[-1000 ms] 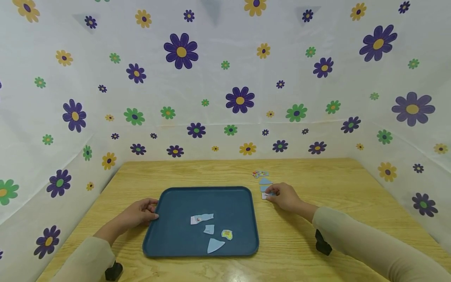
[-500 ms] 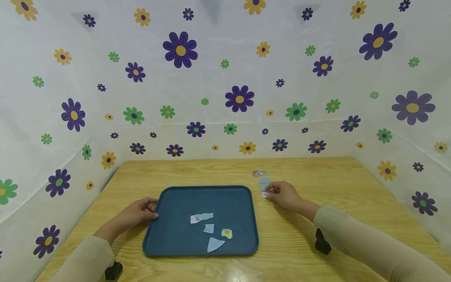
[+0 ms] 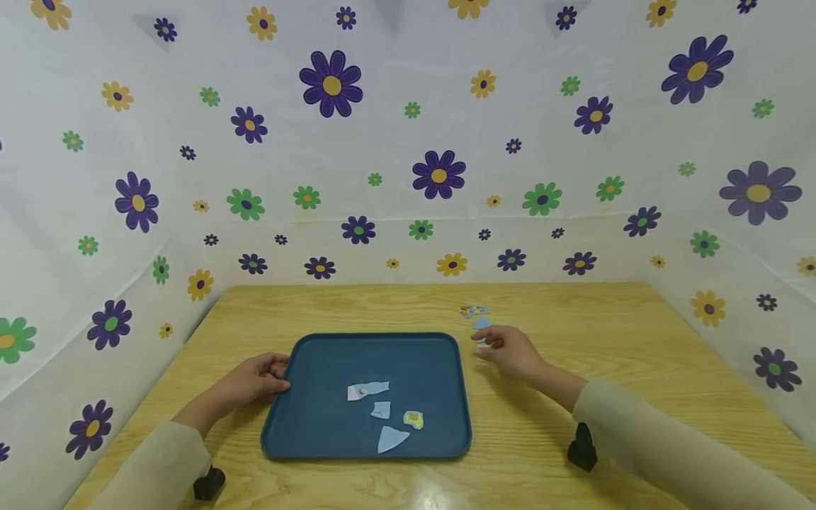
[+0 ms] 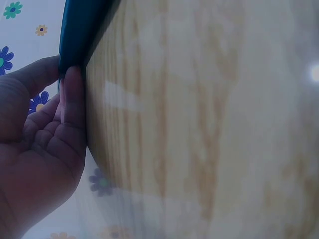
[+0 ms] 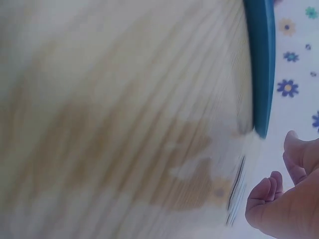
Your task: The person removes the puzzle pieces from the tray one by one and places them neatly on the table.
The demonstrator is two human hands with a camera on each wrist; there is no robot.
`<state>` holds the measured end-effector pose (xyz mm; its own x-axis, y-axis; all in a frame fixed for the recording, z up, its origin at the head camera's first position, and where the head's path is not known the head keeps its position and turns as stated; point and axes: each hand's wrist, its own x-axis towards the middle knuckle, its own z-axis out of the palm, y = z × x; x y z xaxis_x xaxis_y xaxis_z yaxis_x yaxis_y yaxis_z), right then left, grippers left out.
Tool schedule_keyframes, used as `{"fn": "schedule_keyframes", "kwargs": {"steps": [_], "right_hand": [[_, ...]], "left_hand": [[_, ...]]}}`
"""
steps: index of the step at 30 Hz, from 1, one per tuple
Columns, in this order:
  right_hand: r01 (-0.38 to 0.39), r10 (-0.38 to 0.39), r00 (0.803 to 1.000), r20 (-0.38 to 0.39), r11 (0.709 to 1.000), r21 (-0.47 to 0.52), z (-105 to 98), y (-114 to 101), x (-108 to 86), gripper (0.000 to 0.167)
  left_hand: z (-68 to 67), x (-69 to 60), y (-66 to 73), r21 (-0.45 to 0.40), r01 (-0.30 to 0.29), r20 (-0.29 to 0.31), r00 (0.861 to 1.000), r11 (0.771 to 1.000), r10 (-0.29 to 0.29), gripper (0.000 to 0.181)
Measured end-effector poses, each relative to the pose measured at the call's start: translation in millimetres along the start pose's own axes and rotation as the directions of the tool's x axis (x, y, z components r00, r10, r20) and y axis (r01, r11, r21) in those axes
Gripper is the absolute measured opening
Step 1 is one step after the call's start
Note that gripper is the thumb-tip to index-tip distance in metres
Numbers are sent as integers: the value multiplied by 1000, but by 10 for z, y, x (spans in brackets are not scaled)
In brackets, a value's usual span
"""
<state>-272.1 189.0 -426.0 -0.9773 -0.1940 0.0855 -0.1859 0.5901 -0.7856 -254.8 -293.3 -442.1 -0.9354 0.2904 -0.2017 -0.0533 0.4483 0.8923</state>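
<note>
My left hand (image 3: 251, 381) grips the left rim of the blue tray (image 3: 366, 350); the left wrist view shows thumb and fingers of this hand (image 4: 52, 124) on the tray edge (image 4: 82, 35). Flat on the tray lie a long printed piece (image 3: 372, 389), a small blue piece (image 3: 381, 409), a yellow-printed piece (image 3: 414, 420) and a light blue triangle (image 3: 392, 439). My right hand (image 3: 513, 352) is over a column of pieces right of the tray, partly hiding them, its thumb and fingers apart. In the right wrist view this hand (image 5: 291, 196) holds nothing visible, beside the flat pieces (image 5: 236, 191).
At the far end of the column are a light blue piece (image 3: 481, 323) and a colourful printed piece (image 3: 474, 310). The wooden table (image 3: 574, 319) meets a white flowered sheet (image 3: 382, 142) behind and at both sides.
My right hand has shifted slightly left over the column, and its thumb and fingers have spread from the pale piece. My left hand stays on the tray rim. The head view has shifted slightly.
</note>
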Motion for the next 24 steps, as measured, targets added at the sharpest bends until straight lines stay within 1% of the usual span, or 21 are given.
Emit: {"fn": "schedule_keyframes", "kwargs": {"steps": [5, 10, 14, 17, 24], "right_hand": [[-4, 2, 1000, 29, 999, 37, 117, -155, -86, 21], [35, -43, 996, 79, 994, 101, 225, -289, -181, 23], [86, -104, 987, 126, 986, 141, 310, -348, -235, 26], [115, -136, 979, 153, 983, 142, 388, -392, -274, 26], [108, -145, 964, 224, 979, 171, 579, -550, -394, 25]], "left_hand": [[1, 0, 2, 3, 2, 1, 1000, 1000, -2, 61], [-5, 4, 6, 0, -1, 3, 1000, 1000, 1, 60], [-5, 4, 20, 0, -4, 4, 1000, 1000, 4, 60], [-4, 3, 26, 1, -4, 4, 1000, 1000, 4, 59], [1, -3, 28, -1, 7, -2, 1000, 1000, -7, 59]]}}
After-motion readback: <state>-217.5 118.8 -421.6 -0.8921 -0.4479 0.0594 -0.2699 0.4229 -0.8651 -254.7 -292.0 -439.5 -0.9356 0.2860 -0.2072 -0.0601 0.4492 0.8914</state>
